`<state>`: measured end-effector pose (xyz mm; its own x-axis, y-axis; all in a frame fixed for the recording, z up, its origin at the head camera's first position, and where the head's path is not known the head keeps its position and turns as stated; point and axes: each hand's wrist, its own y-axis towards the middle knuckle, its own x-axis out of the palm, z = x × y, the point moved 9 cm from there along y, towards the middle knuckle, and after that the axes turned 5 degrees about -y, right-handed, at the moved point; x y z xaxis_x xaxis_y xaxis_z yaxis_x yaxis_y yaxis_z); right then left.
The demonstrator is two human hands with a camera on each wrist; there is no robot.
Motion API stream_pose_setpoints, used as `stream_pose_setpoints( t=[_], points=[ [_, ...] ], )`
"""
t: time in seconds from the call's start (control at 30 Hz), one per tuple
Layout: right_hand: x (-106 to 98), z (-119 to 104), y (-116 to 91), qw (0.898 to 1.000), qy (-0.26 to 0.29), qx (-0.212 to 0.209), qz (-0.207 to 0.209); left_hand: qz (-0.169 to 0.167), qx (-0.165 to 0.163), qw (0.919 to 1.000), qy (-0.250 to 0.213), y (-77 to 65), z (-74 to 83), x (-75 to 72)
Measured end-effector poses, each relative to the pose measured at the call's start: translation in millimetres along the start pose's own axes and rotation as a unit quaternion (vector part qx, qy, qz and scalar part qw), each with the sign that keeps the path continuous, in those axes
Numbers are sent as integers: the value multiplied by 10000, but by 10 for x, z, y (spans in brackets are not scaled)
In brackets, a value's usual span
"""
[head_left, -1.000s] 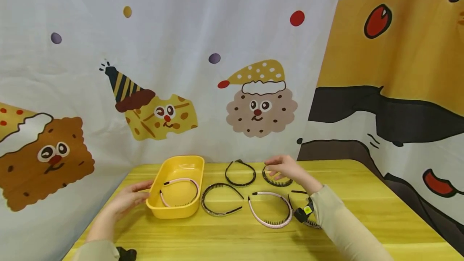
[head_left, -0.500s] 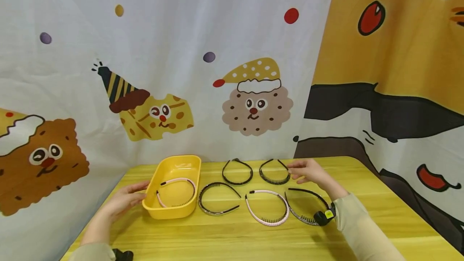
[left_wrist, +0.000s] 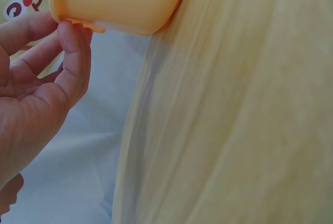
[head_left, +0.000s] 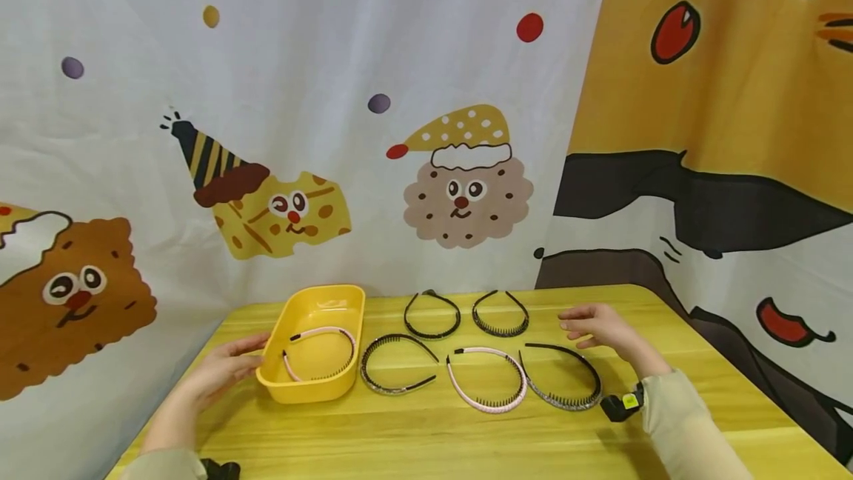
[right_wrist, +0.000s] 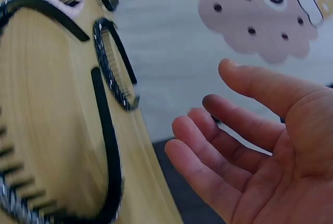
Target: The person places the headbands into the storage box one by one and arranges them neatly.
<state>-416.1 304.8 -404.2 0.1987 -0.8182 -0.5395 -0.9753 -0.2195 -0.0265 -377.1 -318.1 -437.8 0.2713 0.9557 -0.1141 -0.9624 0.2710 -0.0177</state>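
My left hand (head_left: 223,370) is at the left side of a yellow plastic tray (head_left: 309,392), its fingertips touching the outside of the rim. In the left wrist view its fingers and thumb meet the tray's edge (left_wrist: 119,5). Inside the tray lies a pink toothed headband (head_left: 352,350). My right hand (head_left: 603,328) hovers over the table's right side with loosely bent fingers, holding nothing. Nearest to it are a black toothed headband with a sparkly band (head_left: 596,384) and another black one (head_left: 501,332) farther back.
A second pink headband (head_left: 493,410) lies mid-table. Left of it is a dark headband (head_left: 393,391), with a thin black headband (head_left: 432,335) behind. The wood-grain table (head_left: 413,443) ends at a printed curtain (head_left: 373,191).
My right hand has moved right, away from above the back black headband, which now shows fully. My left hand stays at the tray. The whole scene has shifted slightly left in view.
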Motion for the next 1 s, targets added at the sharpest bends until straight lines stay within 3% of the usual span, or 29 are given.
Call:
stream_pose_setpoints(
  t=[0.43, 1.0],
  points=[
    [-104, 492, -142, 9983, 425, 213, -332, -140, 53, 9999, 33, -3, 9, 31],
    [-89, 668, -172, 9970, 442, 389, -505, -76, 18, 9999, -66, -1, -1, -1]
  ],
)
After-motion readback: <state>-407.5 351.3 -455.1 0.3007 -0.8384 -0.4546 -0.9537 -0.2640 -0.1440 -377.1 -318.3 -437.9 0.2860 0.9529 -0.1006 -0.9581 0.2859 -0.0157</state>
